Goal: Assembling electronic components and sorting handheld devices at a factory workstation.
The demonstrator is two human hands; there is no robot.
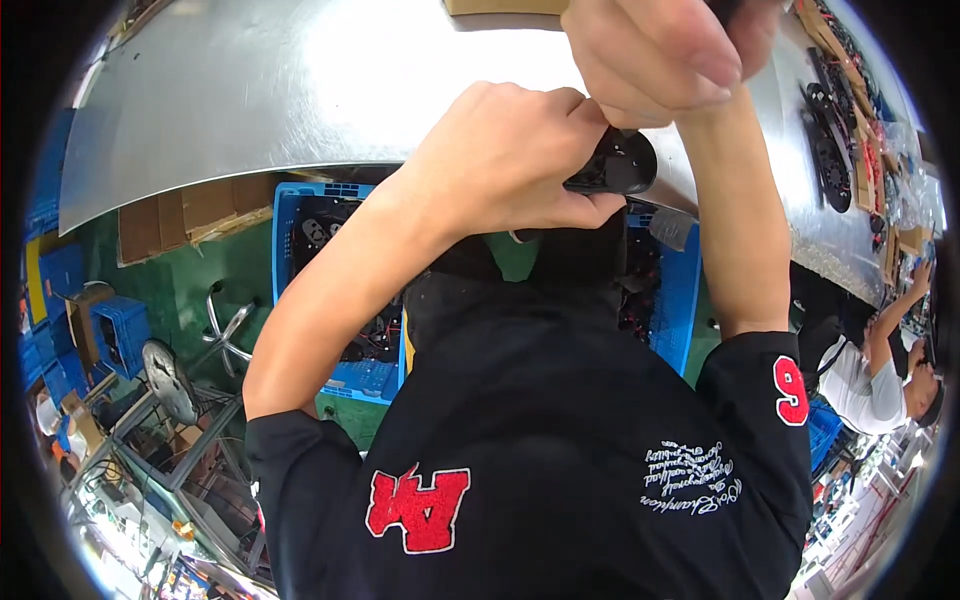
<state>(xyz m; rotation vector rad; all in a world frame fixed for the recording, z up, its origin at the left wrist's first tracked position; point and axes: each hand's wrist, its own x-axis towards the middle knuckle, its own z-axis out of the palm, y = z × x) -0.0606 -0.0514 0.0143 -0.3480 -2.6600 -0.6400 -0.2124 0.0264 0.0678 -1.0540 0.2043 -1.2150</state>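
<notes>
My left hand (515, 155) is closed on a glossy black rounded part (622, 165) at the near edge of the metal table. Its thumb lies along the part's near side, and the hand covers the rest. Just above, my right hand (665, 55) curls its fingers around a dark object (722, 8). Only a bit of that object shows at the top edge, so I cannot tell its kind. The lower side of the right hand is right against the left fingers and the black part.
Blue crates (372, 380) with black parts stand below the table edge (250, 165). A cardboard box (505, 6) sits at the far side. More black parts (828, 150) lie along the right. A chair base (228, 325) is on the left floor. Another person (870, 390) works at far right.
</notes>
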